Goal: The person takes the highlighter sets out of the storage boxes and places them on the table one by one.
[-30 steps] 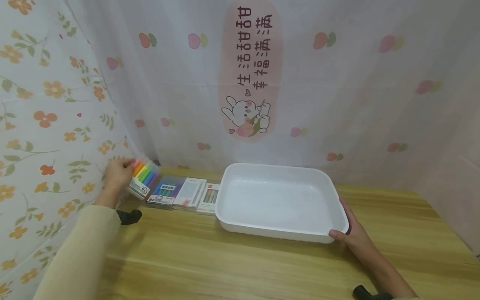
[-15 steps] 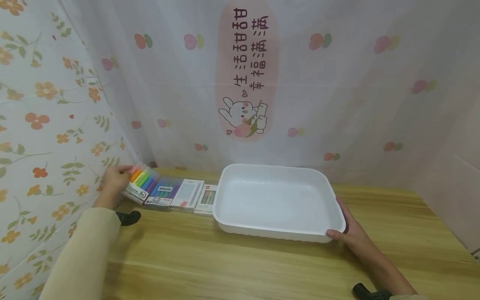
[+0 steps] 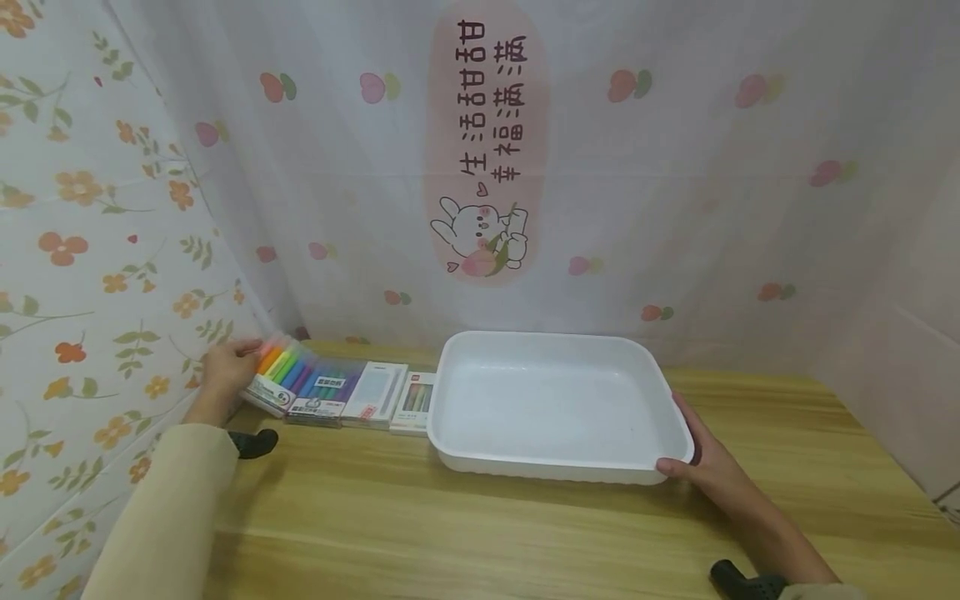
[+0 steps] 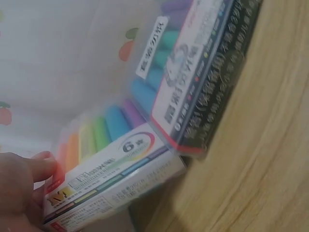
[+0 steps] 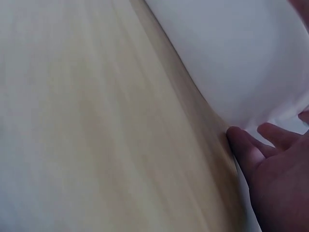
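Observation:
My left hand [image 3: 227, 371] pinches the left end of a clear pack of highlighters [image 3: 281, 367] in rainbow colours. In the left wrist view, thumb and finger hold the pack's [image 4: 116, 164] corner; it sits slightly tilted against a second clear pack of coloured markers [image 4: 169, 77]. My right hand [image 3: 712, 471] grips the front right corner of a large white plastic tray [image 3: 555, 468], thumb on the rim. In the right wrist view, fingers of the right hand [image 5: 280, 179] lie along the tray's outer side [image 5: 231, 53].
Right of the marker pack lie a pale flat box [image 3: 375, 392] and a white box with pens pictured on it [image 3: 414, 402], close to the tray's left side. A floral cloth [image 3: 112, 275] hangs at the left, a printed curtain [image 3: 637, 208] behind the wooden table [image 3: 465, 542].
My left hand has lowered the highlighter pack and shifted it slightly left, down beside the marker pack. The right hand keeps its hold on the tray. The head view has turned slightly.

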Available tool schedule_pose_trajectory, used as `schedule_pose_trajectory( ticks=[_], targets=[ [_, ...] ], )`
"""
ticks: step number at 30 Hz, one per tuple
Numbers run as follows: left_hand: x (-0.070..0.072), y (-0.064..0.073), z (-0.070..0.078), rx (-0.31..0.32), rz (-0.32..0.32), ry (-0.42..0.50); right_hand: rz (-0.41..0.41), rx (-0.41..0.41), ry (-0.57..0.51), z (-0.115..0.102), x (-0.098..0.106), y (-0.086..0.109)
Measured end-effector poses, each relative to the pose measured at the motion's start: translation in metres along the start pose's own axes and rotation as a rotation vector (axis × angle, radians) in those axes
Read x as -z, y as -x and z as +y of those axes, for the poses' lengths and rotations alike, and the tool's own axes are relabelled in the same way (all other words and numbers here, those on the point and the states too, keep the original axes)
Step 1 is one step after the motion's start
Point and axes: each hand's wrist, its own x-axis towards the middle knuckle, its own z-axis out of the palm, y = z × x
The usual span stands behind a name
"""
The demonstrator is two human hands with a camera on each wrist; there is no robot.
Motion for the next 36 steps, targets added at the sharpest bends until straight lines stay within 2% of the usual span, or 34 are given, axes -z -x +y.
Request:
schedule_pose_trajectory(
  ticks=[4, 10, 13, 16, 20, 30, 33, 36],
  targets=[
    [-0.002, -0.003, -0.005, -0.054, -0.007, -0.066, 0.009, 0.005, 0.011, 0.002, 0.005, 0.002],
    [-0.009, -0.007, -0.016, -0.134, -0.005, -0.133, -0.008, 0.052, -0.031, 0.01, 0.011, 0.006],
    [-0.012, -0.006, -0.019, -0.168, -0.018, -0.166, -0.01, 0.031, -0.031, 0.013, 0.013, 0.008],
    [-0.014, -0.004, -0.021, -0.163, -0.054, -0.18, 0.006, 0.013, -0.017, 0.014, 0.012, 0.007],
    [-0.015, -0.002, -0.023, -0.119, -0.102, -0.195, 0.038, 0.022, 0.013, 0.014, 0.009, 0.007],
    [-0.019, 0.001, -0.027, -0.062, -0.156, -0.224, 0.063, 0.011, 0.061, 0.014, 0.007, 0.007],
    [-0.021, 0.001, -0.027, -0.071, -0.162, -0.235, 0.069, 0.012, 0.067, 0.014, 0.007, 0.007],
    [-0.025, -0.001, -0.028, -0.109, -0.17, -0.283, 0.072, 0.013, 0.063, 0.014, 0.007, 0.008]
  ],
)
